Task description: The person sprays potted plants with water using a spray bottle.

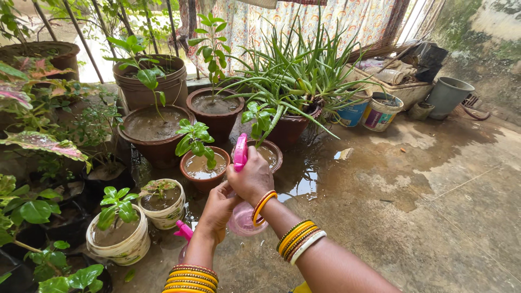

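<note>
Wet concrete floor [412, 206] is ringed by potted plants [198, 157]. Pink spray bottle [241, 209] is being held upright, nozzle aimed forward-left; right hand [252, 179] is clenched on its trigger head, left hand [217, 211] cupping its base.

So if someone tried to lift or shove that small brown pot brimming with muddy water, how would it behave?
The small brown pot would likely feel heavy for its size, since water stands to the rim. Pushed or tilted, it would probably slop muddy water onto the wet floor. Its sides may be slippery, and its plant looks floppy.
</note>
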